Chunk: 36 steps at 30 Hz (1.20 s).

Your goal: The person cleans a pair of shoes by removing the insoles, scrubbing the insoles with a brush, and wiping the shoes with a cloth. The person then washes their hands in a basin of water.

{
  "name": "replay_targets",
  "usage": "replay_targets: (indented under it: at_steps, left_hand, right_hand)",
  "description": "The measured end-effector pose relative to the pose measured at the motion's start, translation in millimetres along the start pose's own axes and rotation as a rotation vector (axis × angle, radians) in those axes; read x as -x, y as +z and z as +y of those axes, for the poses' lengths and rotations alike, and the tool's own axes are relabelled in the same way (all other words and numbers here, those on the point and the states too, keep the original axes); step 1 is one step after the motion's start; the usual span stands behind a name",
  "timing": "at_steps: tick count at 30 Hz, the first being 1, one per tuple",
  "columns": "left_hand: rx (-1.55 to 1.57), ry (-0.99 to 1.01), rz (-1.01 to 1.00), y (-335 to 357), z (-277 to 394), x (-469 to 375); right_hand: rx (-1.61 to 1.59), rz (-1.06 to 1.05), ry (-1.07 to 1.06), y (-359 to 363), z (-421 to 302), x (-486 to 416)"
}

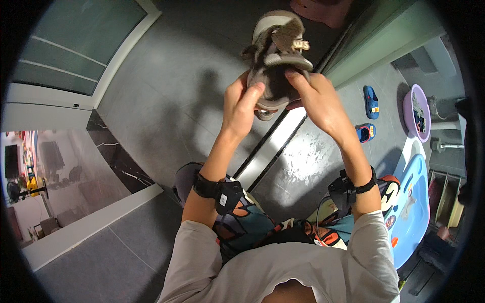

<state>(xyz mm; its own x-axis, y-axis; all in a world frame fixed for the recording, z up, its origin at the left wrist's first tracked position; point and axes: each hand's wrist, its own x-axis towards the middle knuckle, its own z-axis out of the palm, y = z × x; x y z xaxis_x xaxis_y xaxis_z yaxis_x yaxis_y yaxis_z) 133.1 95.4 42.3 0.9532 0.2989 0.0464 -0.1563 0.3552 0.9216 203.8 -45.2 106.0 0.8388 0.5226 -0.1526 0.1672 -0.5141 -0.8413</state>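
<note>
Both hands hold a brown and cream shoe [278, 57] up over the floor, its opening towards me and its toe at the top of the view. My left hand [242, 104] grips the left side of the heel collar, thumb on the rim. On the other side my right hand [320, 100] grips the collar, with its thumb at the opening. The broad flap of the shoe stands raised and bears pale raised letters. A small rounded part shows under the heel; what it belongs to is unclear. Each forearm wears a black strap with a device.
Two blue clogs [371, 102] lie on the tiles to the right, near a purple basin [407, 113] holding cloth. A light-blue plastic tub [416, 212] stands at my right. A door threshold [278, 140] crosses the floor below the shoe. A pink object [322, 11] is at the top.
</note>
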Motion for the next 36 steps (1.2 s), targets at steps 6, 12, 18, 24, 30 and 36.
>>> replay_targets:
  at_steps: [6, 12, 18, 24, 30, 36]
  left_hand:
    - [-0.057, -0.239, -0.028, -9, -2, -5]
    - [0.476, -0.149, -0.219, -11, -5, -5]
    - [0.822, -0.380, -0.037, -14, -7, -7]
    - [0.588, -0.302, -0.013, -12, -5, -11]
    - [0.412, -0.203, -0.061, -5, -7, -10]
    - [0.324, -0.184, -0.101, -11, -19, -15]
  right_hand:
    - [0.094, 0.064, -0.063, 9, -5, 1]
    - [0.157, 0.161, -0.262, 10, -2, 3]
    - [0.095, 0.222, -0.447, 20, 0, 11]
    - [0.192, 0.483, -0.686, 32, -9, 29]
    - [0.570, 0.147, -0.396, 42, -6, 2]
    - [0.082, -0.041, -0.186, 43, 9, -18]
